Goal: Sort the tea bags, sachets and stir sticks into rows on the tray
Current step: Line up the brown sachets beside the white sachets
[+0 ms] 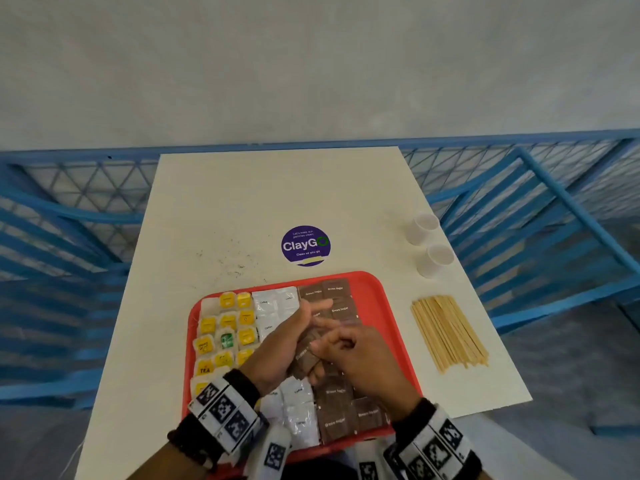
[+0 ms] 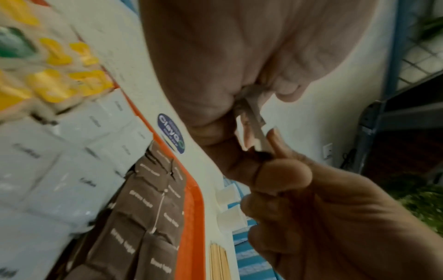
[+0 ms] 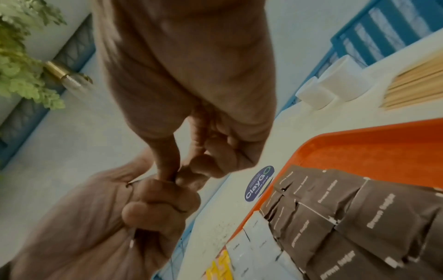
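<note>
Left grip: the left hand (image 1: 277,351) hovers over the tray's middle, fingers curled round a small stack of brown sugar sachets (image 1: 304,358), its forefinger stretched toward 12 o'clock.
Right grip: the right hand (image 1: 360,362) meets the left from 3 o'clock, thumb and forefinger pinching the edge of the same stack; its other fingers are curled in.
Tray: a red tray (image 1: 384,306) lies on the counter (image 1: 242,202), at the near edge.
Tea bags: yellow-tagged tea bags (image 1: 227,327), one green among them, fill the tray's 9 o'clock side in rows.
Coffee sachets: white coffee sachets (image 1: 273,306) run in a column just right of the tea bags, from 12 to 6 o'clock.
Sugar rows: laid brown sachets (image 1: 346,410) fill the next column toward 3 o'clock, touching the white ones.
Stir sticks: a bundle of wooden stir sticks (image 1: 448,332) lies on the counter at 3 o'clock of the tray, apart from it.
Cups: two white paper cups (image 1: 429,244) stand at 1 o'clock of the tray.
Sticker: a round purple ClayGo sticker (image 1: 305,245) sits at 12 o'clock, just beyond the tray rim.
</note>
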### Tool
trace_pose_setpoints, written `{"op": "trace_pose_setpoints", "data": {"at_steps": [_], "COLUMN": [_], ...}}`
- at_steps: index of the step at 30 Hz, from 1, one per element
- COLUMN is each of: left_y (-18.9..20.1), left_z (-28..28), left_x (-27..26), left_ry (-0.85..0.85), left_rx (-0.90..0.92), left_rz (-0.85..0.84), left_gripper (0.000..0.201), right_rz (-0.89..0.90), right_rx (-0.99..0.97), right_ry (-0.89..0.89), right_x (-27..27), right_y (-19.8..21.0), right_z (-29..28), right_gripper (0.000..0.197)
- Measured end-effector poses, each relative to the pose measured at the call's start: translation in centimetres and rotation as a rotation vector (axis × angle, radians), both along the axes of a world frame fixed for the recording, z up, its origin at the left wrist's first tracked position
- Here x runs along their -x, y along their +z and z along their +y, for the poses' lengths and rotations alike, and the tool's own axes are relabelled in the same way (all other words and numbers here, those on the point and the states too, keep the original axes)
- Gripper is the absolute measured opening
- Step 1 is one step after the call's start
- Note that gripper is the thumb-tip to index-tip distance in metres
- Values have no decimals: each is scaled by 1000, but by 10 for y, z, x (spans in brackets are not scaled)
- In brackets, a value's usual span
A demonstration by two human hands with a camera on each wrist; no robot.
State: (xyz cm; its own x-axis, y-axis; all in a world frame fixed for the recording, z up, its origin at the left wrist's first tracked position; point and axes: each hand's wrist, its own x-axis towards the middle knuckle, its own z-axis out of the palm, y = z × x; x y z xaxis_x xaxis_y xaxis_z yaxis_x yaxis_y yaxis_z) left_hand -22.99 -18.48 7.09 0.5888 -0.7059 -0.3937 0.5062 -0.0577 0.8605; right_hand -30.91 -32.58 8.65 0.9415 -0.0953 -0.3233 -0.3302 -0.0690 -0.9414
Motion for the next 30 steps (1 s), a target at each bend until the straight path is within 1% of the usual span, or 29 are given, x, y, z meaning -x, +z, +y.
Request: {"op": "trace_pose_setpoints", "data": {"at_steps": [2,4,6,7,9,11,13,16,17,18,20,21,23,24,26,28,30], "left_y": [5,6,7,8,8,7,8,9,10,10,10,10,12,13,16,16,15], "left_z": [1,5,8,8,6,4,4,3,2,2,2,2,1,0,-3,-5,-5], "left_x": [-4,-9,-12,-14,-15,-16,-17,-18,-19,-19,-21,-22,-24,-23,-19,-15,-12], "left_ry": [36,128,191,198,165,127,115,79,71,70,83,88,89,81,16,-77,-103], "left_rx": [-61,-150,-180,-185,-226,-268,-285,-294,-297,-299,-293,-287,-272,-259,-232,-225,-231], "left_rz": [-83,-158,-175,-188,-272,-366,-417,-463,-461,-448,-404,-382,-336,-303,-231,-203,-203], "left_gripper": [33,19,19,19,16,14,14,16,17,18,19,19,20,21,21,18,17], "right_rz": [-16,-15,-8,-11,-48,-102,-119,-41,-24,-24,-68,-95,-124,-130,-140,-141,-122], "right_rx": [-23,25,-13,-43,-70,-34,-37,-163,-180,-152,-10,39,75,75,57,33,-14], "right_ry": [-115,-236,-256,-242,-253,-301,-337,-379,-393,-404,-378,-337,-280,-278,-308,-331,-344], "right_x": [-1,0,2,2,0,-5,-7,-7,-6,-6,-3,-2,0,0,-1,0,3], "right_y": [-3,-4,-3,-2,3,5,5,4,2,2,3,4,6,8,7,8,9], "right_z": [-6,-13,-18,-18,-15,-14,-14,-13,-13,-14,-17,-18,-22,-24,-29,-31,-32], "right_gripper": [23,20,17,14,10,13,17,28,35,42,51,47,26,20,20,27,36]}}
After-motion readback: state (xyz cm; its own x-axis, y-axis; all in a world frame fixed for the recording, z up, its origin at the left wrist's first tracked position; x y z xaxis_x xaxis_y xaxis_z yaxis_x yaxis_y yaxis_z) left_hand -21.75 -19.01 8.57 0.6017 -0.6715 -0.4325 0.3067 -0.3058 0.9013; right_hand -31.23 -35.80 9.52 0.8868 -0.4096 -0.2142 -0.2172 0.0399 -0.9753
